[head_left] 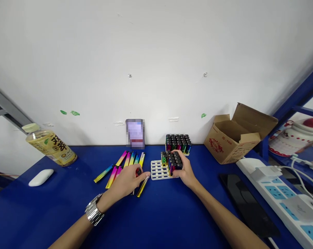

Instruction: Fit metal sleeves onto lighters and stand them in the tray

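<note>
My left hand is closed on a lighter; only its dark and red end shows between the fingers. Loose shiny lighters in pink, yellow and blue lie around that hand, among them a gold one just under the fingertips. To the right is a white tray with rows of oval holes. Upright lighters with black tops fill its right part, while the holes at its left show bare. Around the right side of this standing group my right hand is wrapped, thumb in front and fingers behind.
A second tray of upright lighters stands by the wall. An open cardboard box, a black phone and a power strip are at right. Leftward are a drink bottle and a white case. A screen leans at the back.
</note>
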`<state>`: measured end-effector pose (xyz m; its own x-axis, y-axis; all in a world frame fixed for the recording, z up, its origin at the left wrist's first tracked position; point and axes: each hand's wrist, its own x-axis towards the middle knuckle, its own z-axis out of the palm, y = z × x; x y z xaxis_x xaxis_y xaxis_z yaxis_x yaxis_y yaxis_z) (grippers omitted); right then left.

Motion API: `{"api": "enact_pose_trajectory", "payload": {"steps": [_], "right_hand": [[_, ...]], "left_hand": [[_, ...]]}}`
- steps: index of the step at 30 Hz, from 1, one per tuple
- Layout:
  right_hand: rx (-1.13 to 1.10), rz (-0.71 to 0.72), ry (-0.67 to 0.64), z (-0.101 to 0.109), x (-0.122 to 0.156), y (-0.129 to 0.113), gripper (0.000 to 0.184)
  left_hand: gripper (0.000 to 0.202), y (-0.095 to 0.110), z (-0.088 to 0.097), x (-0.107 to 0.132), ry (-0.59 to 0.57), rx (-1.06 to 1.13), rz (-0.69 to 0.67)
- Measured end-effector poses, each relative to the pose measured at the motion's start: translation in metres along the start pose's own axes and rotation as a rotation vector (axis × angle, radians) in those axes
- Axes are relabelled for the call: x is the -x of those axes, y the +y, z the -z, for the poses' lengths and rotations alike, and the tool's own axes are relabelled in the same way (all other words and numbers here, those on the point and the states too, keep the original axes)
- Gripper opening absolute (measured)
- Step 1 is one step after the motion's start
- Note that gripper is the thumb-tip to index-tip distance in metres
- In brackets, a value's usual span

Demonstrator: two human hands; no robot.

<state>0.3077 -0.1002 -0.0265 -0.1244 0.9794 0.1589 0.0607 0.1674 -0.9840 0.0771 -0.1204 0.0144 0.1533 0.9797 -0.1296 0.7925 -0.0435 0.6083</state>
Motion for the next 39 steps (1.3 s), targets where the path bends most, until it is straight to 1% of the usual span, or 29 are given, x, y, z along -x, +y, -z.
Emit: {"api": "enact_pose_trajectory", "payload": {"steps": [3, 6, 8, 9, 13, 15, 17, 19, 21, 23, 25, 27, 28, 30, 33, 35, 36, 37, 39], "right_hand": [[0.007, 0.014, -0.003, 0.000, 0.000, 0.000, 0.059], [0.020, 0.015, 0.000, 0.001, 0.000, 0.001, 0.058], [0.016, 0.010, -0.002, 0.001, -0.001, 0.000, 0.058], [0.010, 0.009, -0.006, 0.001, -0.001, 0.000, 0.058], [0.003, 0.017, -0.009, 0.001, -0.001, 0.000, 0.057], [0.012, 0.027, -0.001, 0.001, -0.002, 0.000, 0.056], [0.017, 0.030, 0.002, 0.001, -0.002, 0.001, 0.055], [0.019, 0.034, 0.005, 0.001, -0.002, 0.000, 0.054], [0.020, 0.040, 0.005, 0.001, -0.001, 0.000, 0.053], [0.016, 0.034, -0.002, 0.000, -0.001, 0.000, 0.054], [0.011, 0.016, -0.015, 0.000, -0.001, 0.000, 0.055], [0.020, 0.011, -0.011, 0.000, -0.002, 0.000, 0.054], [0.027, 0.013, -0.006, 0.000, -0.002, -0.001, 0.054], [0.036, 0.020, 0.003, 0.000, -0.002, -0.001, 0.053], [0.017, 0.023, -0.012, 0.000, -0.002, -0.002, 0.053], [0.004, 0.024, -0.018, 0.000, -0.002, -0.003, 0.053], [0.002, 0.025, -0.019, 0.000, -0.002, -0.003, 0.053], [0.000, 0.027, -0.016, 0.000, -0.002, -0.003, 0.053], [-0.002, 0.031, -0.014, -0.001, -0.001, -0.003, 0.053]], "left_hand": [[0.034, 0.000, -0.005, -0.004, 0.128, -0.125, -0.065], [0.019, 0.000, -0.008, -0.003, 0.159, -0.167, -0.149], [0.012, 0.002, -0.010, -0.001, 0.170, -0.256, -0.194], [0.013, 0.004, -0.011, -0.001, 0.170, -0.321, -0.192], [0.016, 0.011, -0.016, -0.002, 0.133, -0.559, -0.117], [0.019, 0.013, -0.020, -0.003, 0.167, -0.614, -0.139], [0.023, 0.013, -0.023, -0.006, 0.242, -0.632, -0.203], [0.026, 0.013, -0.025, -0.012, 0.319, -0.584, -0.274], [0.030, 0.014, -0.027, -0.019, 0.342, -0.442, -0.334], [0.037, 0.017, -0.030, -0.030, 0.277, -0.256, -0.388], [0.042, 0.023, -0.032, -0.040, 0.148, -0.111, -0.450], [0.036, 0.029, -0.034, -0.047, 0.050, -0.031, -0.483], [0.030, 0.032, -0.035, -0.049, 0.029, -0.002, -0.489], [0.026, 0.037, -0.035, -0.050, 0.044, 0.061, -0.484], [0.029, 0.039, -0.027, -0.049, 0.120, 0.184, -0.467], [0.032, 0.036, -0.018, -0.053, 0.164, 0.146, -0.401], [0.033, 0.033, -0.013, -0.057, 0.174, 0.074, -0.355], [0.034, 0.031, -0.007, -0.063, 0.172, -0.037, -0.300], [0.032, 0.025, 0.001, -0.075, 0.141, -0.143, -0.245]]}}
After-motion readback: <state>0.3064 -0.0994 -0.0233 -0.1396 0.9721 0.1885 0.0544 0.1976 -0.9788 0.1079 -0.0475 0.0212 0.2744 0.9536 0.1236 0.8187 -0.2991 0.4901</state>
